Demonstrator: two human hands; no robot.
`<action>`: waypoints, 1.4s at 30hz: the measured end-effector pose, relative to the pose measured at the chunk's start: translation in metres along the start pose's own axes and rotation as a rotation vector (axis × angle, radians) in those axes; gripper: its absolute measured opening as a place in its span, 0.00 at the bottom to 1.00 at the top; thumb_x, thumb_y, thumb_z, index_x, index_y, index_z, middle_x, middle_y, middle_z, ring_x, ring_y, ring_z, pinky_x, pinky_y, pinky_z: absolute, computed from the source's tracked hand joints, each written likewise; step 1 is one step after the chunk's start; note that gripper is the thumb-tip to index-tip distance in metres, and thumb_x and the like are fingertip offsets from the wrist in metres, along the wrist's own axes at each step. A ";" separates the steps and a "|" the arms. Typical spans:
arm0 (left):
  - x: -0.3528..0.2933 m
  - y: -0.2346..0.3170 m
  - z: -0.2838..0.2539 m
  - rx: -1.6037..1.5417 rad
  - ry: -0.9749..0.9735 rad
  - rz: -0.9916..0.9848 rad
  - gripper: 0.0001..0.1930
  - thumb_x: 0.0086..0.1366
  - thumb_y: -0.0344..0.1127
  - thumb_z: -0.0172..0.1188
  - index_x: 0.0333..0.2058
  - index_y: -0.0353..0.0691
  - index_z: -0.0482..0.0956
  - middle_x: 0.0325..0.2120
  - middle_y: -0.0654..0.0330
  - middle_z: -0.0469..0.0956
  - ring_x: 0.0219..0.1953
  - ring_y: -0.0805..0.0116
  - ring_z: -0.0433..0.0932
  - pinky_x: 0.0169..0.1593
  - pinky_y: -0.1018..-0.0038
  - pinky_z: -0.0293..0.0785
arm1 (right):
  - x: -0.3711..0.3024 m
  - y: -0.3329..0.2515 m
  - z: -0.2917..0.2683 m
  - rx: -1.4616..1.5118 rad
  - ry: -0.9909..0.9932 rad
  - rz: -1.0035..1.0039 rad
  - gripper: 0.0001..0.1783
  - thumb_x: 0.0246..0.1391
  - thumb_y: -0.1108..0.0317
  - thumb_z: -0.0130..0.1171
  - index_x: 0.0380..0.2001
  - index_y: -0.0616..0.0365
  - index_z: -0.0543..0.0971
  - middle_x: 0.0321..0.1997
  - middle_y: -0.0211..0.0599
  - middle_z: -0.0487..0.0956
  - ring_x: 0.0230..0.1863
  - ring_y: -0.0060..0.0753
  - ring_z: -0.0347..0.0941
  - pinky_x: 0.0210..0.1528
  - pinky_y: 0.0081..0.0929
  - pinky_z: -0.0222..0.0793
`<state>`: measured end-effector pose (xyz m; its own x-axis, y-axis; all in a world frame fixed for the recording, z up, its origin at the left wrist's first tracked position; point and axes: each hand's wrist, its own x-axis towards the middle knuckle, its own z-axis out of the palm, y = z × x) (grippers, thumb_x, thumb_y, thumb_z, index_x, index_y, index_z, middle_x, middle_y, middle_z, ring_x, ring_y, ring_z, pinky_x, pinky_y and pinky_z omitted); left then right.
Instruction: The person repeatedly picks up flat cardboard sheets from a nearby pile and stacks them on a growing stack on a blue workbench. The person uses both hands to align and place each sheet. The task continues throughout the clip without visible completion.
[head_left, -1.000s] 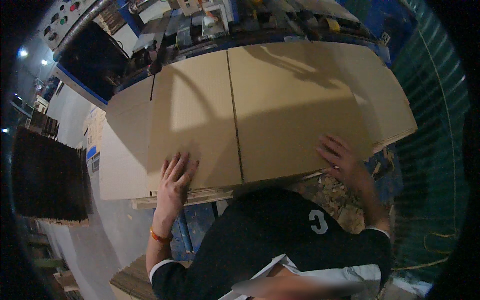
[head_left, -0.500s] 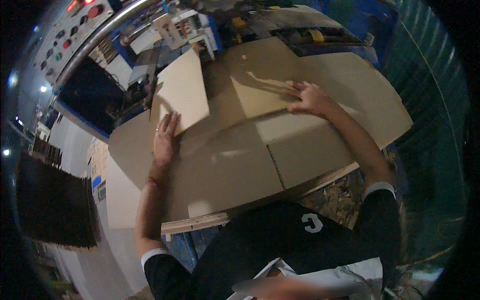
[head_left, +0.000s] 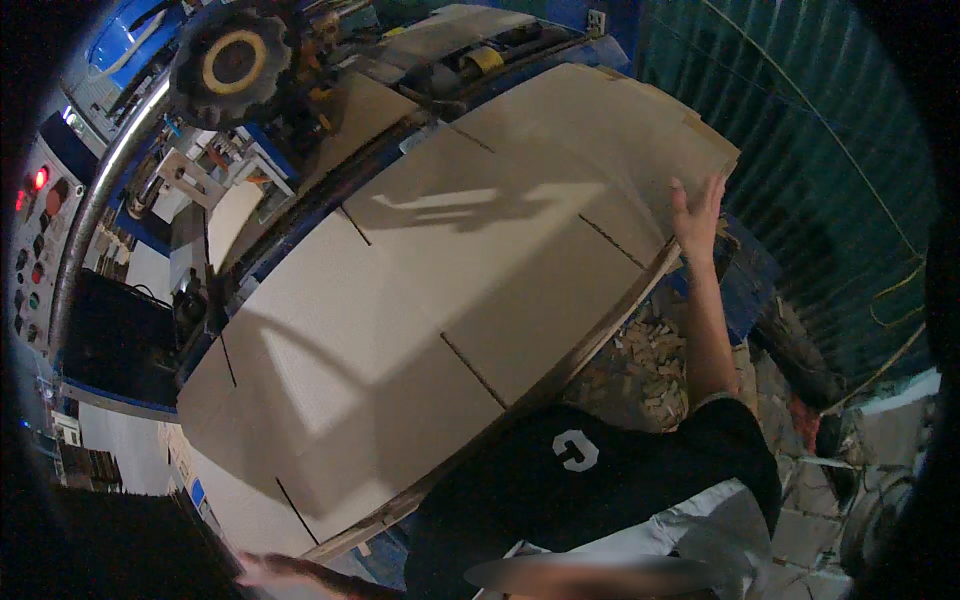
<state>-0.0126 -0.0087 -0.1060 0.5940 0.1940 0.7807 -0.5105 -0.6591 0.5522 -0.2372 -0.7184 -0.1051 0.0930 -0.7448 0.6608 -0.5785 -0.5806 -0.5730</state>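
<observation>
A large brown cardboard sheet (head_left: 400, 330) with dark slots cut in from its long edges lies flat in front of me, on top of other sheets. At its right end, my right hand (head_left: 698, 218) is open, thumb apart from the stretched fingers, beside the edge and holding nothing I can see. My left hand (head_left: 272, 570) is low at the left, close to the sheet's near left corner; it is blurred and its fingers are hard to make out. Beyond the sheet, a smaller pale piece of cardboard (head_left: 234, 222) stands in the machine.
The machine has a black handwheel (head_left: 232, 64), a curved metal rail (head_left: 100, 170) and a control panel (head_left: 38, 235) with buttons and red lights. Cardboard scraps (head_left: 650, 375) cover the floor by my right side. A green corrugated wall (head_left: 790, 130) rises at the right.
My view has turned. Both hands have moved outward to opposite ends of the cardboard. The piece by my left hand is gone from there; the top sheet now lies flat with its slots showing.
</observation>
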 end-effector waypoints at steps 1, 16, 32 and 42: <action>-0.009 -0.011 -0.008 0.126 0.012 -0.149 0.27 0.64 0.41 0.48 0.58 0.33 0.57 0.49 0.47 0.69 0.51 0.57 0.69 0.56 0.67 0.63 | -0.005 0.016 0.000 0.060 0.012 0.036 0.41 0.50 0.45 0.53 0.57 0.68 0.60 0.65 0.59 0.50 0.66 0.53 0.45 0.64 0.40 0.45; 0.047 0.057 -0.015 -0.386 0.486 -0.604 0.25 0.61 0.40 0.53 0.53 0.33 0.64 0.53 0.47 0.64 0.53 0.60 0.65 0.52 0.63 0.66 | 0.023 0.031 0.018 0.739 0.255 0.282 0.27 0.47 0.63 0.58 0.48 0.66 0.68 0.48 0.46 0.71 0.47 0.41 0.67 0.48 0.32 0.62; 0.121 -0.057 -0.025 -0.228 -0.170 -0.549 0.12 0.59 0.28 0.52 0.41 0.30 0.74 0.42 0.52 0.73 0.44 0.60 0.72 0.47 0.67 0.70 | 0.125 0.036 -0.016 0.798 -0.012 0.477 0.29 0.45 0.64 0.59 0.50 0.69 0.67 0.50 0.43 0.72 0.48 0.36 0.69 0.49 0.28 0.63; -0.028 0.110 -0.021 -0.413 -0.496 -0.221 0.21 0.58 0.23 0.52 0.52 0.35 0.66 0.52 0.52 0.67 0.54 0.62 0.65 0.59 0.68 0.57 | -0.110 -0.120 -0.124 0.550 -0.614 -0.517 0.14 0.53 0.68 0.51 0.44 0.57 0.74 0.52 0.39 0.72 0.53 0.39 0.68 0.55 0.37 0.62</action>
<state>-0.0989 -0.0713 -0.0611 0.8759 -0.1289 0.4649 -0.4816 -0.2918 0.8264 -0.2784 -0.5267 -0.0490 0.7257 -0.3063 0.6161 0.0971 -0.8409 -0.5323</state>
